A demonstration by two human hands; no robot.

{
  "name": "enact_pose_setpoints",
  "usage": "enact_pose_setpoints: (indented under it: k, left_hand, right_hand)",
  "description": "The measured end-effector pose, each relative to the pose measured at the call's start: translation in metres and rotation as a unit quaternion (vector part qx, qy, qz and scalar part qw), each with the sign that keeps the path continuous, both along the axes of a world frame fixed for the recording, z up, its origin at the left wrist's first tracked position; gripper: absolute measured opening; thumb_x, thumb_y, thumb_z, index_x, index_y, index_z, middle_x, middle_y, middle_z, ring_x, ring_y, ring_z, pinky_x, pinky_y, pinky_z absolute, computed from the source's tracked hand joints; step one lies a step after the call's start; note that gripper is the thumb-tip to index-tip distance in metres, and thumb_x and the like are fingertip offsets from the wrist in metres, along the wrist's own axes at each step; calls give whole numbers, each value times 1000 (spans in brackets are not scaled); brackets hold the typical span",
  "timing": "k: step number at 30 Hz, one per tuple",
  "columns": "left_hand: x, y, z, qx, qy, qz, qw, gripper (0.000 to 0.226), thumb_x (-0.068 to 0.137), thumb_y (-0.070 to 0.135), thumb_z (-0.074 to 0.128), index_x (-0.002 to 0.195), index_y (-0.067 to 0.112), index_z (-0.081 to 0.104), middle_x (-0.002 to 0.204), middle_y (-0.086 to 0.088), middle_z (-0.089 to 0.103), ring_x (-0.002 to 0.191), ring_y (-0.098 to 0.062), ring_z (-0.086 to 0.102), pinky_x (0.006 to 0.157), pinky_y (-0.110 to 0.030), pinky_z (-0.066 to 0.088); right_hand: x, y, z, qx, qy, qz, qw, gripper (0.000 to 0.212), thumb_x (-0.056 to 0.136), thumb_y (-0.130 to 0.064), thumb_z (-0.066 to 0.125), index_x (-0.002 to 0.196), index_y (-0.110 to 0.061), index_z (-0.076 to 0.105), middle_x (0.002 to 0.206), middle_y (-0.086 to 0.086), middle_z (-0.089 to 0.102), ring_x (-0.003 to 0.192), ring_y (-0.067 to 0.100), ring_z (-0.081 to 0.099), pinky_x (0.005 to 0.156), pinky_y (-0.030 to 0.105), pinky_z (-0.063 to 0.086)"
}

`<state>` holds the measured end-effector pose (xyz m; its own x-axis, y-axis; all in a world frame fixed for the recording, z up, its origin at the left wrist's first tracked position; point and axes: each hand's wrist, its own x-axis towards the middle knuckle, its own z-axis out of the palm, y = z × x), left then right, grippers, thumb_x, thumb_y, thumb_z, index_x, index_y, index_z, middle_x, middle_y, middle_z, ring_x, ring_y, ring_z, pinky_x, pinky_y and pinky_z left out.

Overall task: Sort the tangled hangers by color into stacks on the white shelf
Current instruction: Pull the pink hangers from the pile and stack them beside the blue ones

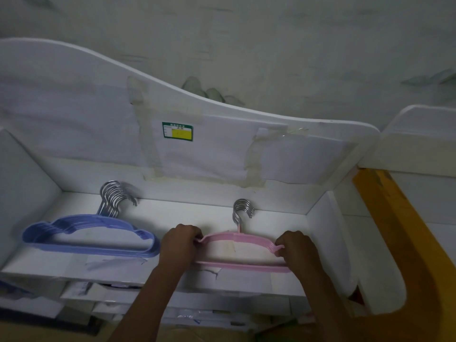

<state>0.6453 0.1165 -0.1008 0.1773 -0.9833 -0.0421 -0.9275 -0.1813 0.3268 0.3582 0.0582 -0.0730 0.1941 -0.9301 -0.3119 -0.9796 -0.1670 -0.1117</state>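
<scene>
A stack of pink hangers [243, 239] with silver hooks lies flat on the white shelf [187, 213], right of centre. My left hand [179, 243] grips the stack's left end and my right hand [297, 249] grips its right end. To the left, a stack of blue hangers [91, 234] rests on the same shelf, its metal hooks fanned toward the back wall. Both hands are apart from the blue stack.
The shelf has a curved white back panel with taped paper and a green-and-yellow label [177, 131]. A white side wall [320, 233] closes the right end. An orange-yellow curved piece [399, 233] stands further right. Flat white boxes [98, 299] lie below the shelf edge.
</scene>
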Motion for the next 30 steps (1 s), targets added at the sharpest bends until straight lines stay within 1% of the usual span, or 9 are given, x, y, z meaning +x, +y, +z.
enact_pose_setpoints:
  k: [4,8,11,13,16,19,21,26,30]
  left_hand:
    - [-1,6,-1,-8,5,-4,1000,21,86,21,58,97,32,72,91,8,71,83,-12,65,69,-24,47]
    - [4,12,1,18,100,11,995,33,88,16,60,118,28,65,109,5,71,98,-14,67,82,-28,54]
    - [9,17,10,3,154,18,988,40,86,19,67,125,21,61,118,0,67,105,-18,64,89,-35,53]
    - [6,25,19,-56,179,17,982,39,86,23,70,124,23,62,118,3,64,106,-17,61,88,-34,52]
    - [-12,45,33,-126,288,12,949,36,88,15,69,123,20,61,119,6,62,107,-12,60,87,-27,51]
    - [-32,67,44,-153,375,2,914,41,87,10,70,122,28,58,120,10,64,106,-7,63,92,-32,52]
    - [-46,81,51,-153,417,2,896,45,86,9,70,122,32,55,122,11,63,108,-6,62,95,-29,50]
    - [-91,128,70,-163,422,-24,892,50,86,14,72,128,33,51,126,13,58,115,-2,56,94,-21,46]
    - [-127,166,82,-160,416,-45,894,50,86,16,72,128,32,51,129,13,58,117,-2,55,96,-25,45]
  right_hand:
    - [-1,10,0,-38,-36,-12,999,10,82,-17,69,73,-19,72,68,0,63,64,12,61,45,11,22]
    - [-8,31,-1,-79,-105,-36,991,19,90,-24,63,72,-29,62,70,-8,61,64,8,57,47,11,25]
    - [-21,44,-1,-94,-207,-63,972,7,90,-20,63,90,-24,69,80,-11,65,72,7,60,58,17,40]
    - [-28,51,0,-106,-250,-87,959,14,91,-21,65,104,-19,69,94,-6,69,86,12,65,72,26,51]
    - [-39,66,10,-103,-326,-134,930,26,90,-21,67,116,-19,66,109,-5,69,100,12,64,88,30,52]
    - [-52,86,20,-106,-375,-144,909,28,90,-25,67,118,-28,61,114,-10,66,107,8,61,92,31,50]
    - [-60,100,27,-116,-390,-139,903,31,90,-27,67,120,-32,58,117,-12,64,111,6,58,93,28,47]
    - [-89,152,51,-127,-413,-141,891,39,91,-29,66,129,-31,53,121,-17,59,113,4,53,96,27,43]
    - [-121,201,70,-144,-444,-148,872,41,92,-24,66,131,-24,55,123,-12,60,111,5,56,99,32,48]
